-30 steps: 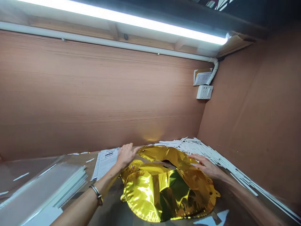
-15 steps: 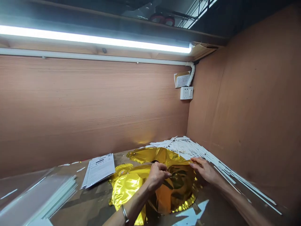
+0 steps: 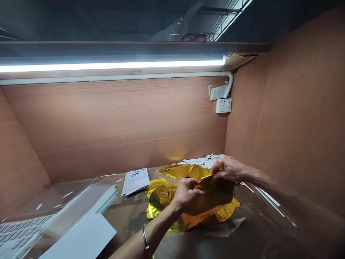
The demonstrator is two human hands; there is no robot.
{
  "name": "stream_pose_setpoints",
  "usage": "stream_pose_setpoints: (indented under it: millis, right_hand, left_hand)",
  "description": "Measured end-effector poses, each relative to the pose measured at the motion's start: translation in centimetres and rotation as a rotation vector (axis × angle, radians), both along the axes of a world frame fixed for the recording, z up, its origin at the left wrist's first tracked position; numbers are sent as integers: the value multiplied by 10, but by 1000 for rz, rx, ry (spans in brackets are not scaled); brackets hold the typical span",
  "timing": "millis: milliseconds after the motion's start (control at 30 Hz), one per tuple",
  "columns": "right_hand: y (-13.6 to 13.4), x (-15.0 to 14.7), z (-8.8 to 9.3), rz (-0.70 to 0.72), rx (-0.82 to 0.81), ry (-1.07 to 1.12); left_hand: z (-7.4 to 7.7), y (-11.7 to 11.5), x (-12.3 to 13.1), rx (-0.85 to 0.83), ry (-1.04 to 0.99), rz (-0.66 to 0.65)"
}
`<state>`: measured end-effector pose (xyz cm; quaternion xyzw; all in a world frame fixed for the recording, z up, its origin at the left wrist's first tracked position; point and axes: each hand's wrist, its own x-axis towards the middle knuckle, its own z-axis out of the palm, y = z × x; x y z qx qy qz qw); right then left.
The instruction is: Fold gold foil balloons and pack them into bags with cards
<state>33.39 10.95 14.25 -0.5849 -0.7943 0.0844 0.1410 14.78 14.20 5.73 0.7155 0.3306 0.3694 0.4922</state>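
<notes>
1. Our grip is closed with both hands: our left hand [image 3: 187, 196] and our right hand [image 3: 229, 169] each pinch the gold foil balloon [image 3: 161, 192] between thumb and fingers, with the hands close together over its upper middle.
2. The balloon lies flat and crumpled at the centre of the view, on the brown tabletop [image 3: 126, 219]. The part between our hands is lifted and folded up as a dark, shadowed flap, while the lobes at its 9 and 5 o'clock sides rest on the table.
3. By our judgement, the step in hand is folding the deflated foil over on itself, and the fold looks only partly made, since loose lobes lie outside it.
4. The next move calls for a steady pinch along the fold, so the slippery foil does not spring back, and for pressing the crease flat against the table.
5. Around the balloon, a printed form [image 3: 135, 181] lies at about 10 o'clock and a pile of white paper strips [image 3: 202, 161] at 12 o'clock. A stack of clear plastic sleeves [image 3: 105, 197] sits at 8 o'clock, with a white sheet [image 3: 78, 239] nearer us at 7 o'clock. A metal bangle [image 3: 145, 237] circles our left wrist.
</notes>
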Motion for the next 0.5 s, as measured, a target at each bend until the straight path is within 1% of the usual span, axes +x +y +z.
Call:
stream_pose_setpoints:
  millis: [100, 167, 233, 300, 400, 500]
  right_hand:
    - [-7, -20, 45, 91, 206, -279]
    - [-13, -38, 78, 169, 334, -485]
    - [-21, -59, 109, 226, 421, -608]
    - [-28, -81, 136, 257, 499, -696]
    - [-40, -113, 164, 248, 585, -788]
    - [-49, -137, 181, 257, 634, -828]
  left_hand:
    - [21, 4, -24, -37, 47, -84]
    - [33, 6, -39, -27, 63, -107]
    - [44, 5, -52, 5, 53, -77]
    - [53, 3, -62, 38, 25, -31]
    - [65, -3, -78, 67, -35, 44]
    - [76, -8, -99, 80, -81, 115]
